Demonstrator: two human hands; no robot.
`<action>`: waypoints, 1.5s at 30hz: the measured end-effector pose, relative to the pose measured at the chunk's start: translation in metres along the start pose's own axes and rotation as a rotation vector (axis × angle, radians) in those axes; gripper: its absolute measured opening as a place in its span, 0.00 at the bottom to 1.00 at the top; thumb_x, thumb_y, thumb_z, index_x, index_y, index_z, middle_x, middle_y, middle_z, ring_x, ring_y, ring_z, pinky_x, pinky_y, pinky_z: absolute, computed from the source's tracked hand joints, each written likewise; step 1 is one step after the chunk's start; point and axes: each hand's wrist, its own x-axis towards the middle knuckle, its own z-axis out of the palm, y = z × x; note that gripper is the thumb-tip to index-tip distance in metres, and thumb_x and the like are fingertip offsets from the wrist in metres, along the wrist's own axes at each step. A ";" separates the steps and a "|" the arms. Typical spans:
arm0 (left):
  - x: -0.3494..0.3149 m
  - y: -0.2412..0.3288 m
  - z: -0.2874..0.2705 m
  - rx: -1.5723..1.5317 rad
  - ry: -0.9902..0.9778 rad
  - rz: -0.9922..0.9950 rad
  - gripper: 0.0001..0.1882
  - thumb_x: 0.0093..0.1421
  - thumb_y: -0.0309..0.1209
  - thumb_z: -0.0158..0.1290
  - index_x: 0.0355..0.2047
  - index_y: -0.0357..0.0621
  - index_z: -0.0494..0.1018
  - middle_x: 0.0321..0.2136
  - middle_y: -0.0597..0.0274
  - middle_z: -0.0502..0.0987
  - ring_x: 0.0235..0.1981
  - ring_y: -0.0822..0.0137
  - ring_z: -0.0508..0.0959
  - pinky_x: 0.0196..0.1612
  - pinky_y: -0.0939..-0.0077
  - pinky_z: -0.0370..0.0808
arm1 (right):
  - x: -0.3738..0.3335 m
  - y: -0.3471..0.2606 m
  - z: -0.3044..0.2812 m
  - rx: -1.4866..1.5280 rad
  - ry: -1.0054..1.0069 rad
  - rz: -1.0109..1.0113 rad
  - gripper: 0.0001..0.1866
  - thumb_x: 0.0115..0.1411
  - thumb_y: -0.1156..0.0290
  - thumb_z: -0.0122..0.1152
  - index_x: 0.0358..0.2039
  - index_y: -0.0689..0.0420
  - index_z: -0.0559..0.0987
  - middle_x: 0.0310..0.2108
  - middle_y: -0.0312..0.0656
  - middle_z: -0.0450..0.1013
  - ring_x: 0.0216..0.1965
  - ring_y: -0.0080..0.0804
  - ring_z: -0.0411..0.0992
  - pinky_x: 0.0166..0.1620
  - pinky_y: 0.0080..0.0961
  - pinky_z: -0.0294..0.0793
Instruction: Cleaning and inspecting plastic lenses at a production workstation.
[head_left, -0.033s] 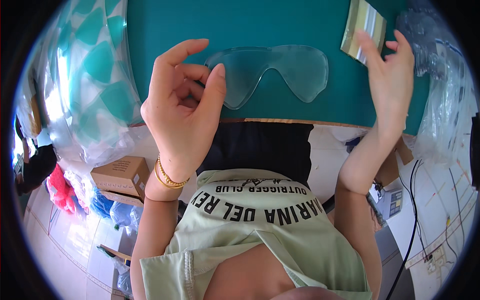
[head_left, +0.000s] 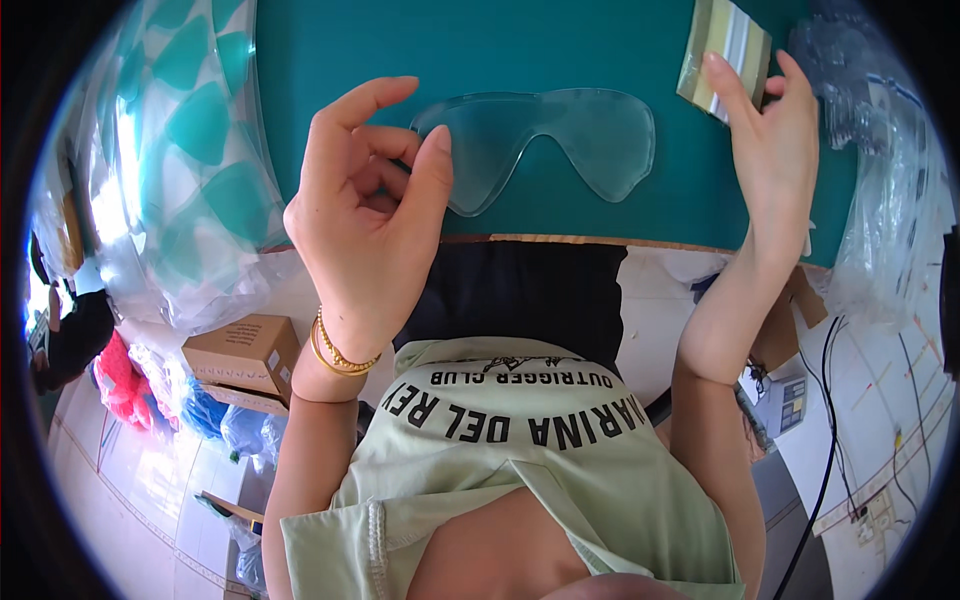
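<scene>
A clear goggle-shaped plastic lens (head_left: 600, 140) lies on the teal tabletop (head_left: 480, 45), its nose notch facing me. My left hand (head_left: 370, 195) hovers by the lens's left end and hides part of it. Its thumb and index finger are apart with nothing between them; the other fingers curl loosely. At the far right, my right hand (head_left: 775, 140) reaches a flat, yellowish packet (head_left: 738, 40) with a pale stripe. The thumb overlaps the packet's face, while the fingers are spread apart at its right edge. Whether they press on it is hard to see.
Clear plastic sheeting (head_left: 150, 180) with teal showing through covers the table's left side. Crumpled clear plastic bags (head_left: 880, 180) hang over the right end. Below are a cardboard box (head_left: 240, 355), bundled bags (head_left: 215, 410) on the floor and a black cable (head_left: 825, 450).
My right hand has shifted slightly up and left, its thumb now farther over the packet. The left hand keeps its pose and the lens stays put.
</scene>
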 end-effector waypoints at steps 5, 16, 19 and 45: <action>0.000 -0.003 0.003 -0.005 0.008 -0.003 0.17 0.58 0.20 0.61 0.48 0.41 0.74 0.22 0.67 0.77 0.17 0.84 0.70 0.20 0.89 0.64 | -0.009 -0.026 -0.024 0.413 -0.224 0.047 0.24 0.61 0.59 0.68 0.49 0.65 0.76 0.35 0.42 0.80 0.34 0.23 0.76 0.41 0.23 0.75; 0.000 -0.006 -0.001 0.057 0.017 0.037 0.17 0.57 0.24 0.62 0.47 0.42 0.74 0.21 0.68 0.77 0.16 0.80 0.70 0.22 0.84 0.67 | -0.073 -0.078 -0.033 -0.011 -0.264 0.004 0.22 0.63 0.65 0.61 0.50 0.66 0.68 0.31 0.61 0.78 0.34 0.62 0.78 0.38 0.49 0.76; -0.001 -0.004 -0.001 0.072 0.025 0.026 0.17 0.57 0.24 0.61 0.47 0.43 0.75 0.21 0.68 0.77 0.15 0.79 0.70 0.22 0.83 0.67 | -0.074 -0.063 -0.042 -0.126 -0.207 -0.022 0.21 0.65 0.65 0.59 0.50 0.68 0.69 0.31 0.60 0.78 0.33 0.59 0.78 0.38 0.45 0.77; -0.005 0.046 -0.001 -0.150 -0.023 0.215 0.25 0.60 0.18 0.61 0.56 0.33 0.66 0.30 0.59 0.81 0.22 0.81 0.74 0.23 0.91 0.68 | -0.068 -0.045 -0.010 0.435 -0.261 -0.037 0.23 0.65 0.67 0.60 0.51 0.71 0.67 0.36 0.59 0.79 0.37 0.51 0.81 0.40 0.38 0.79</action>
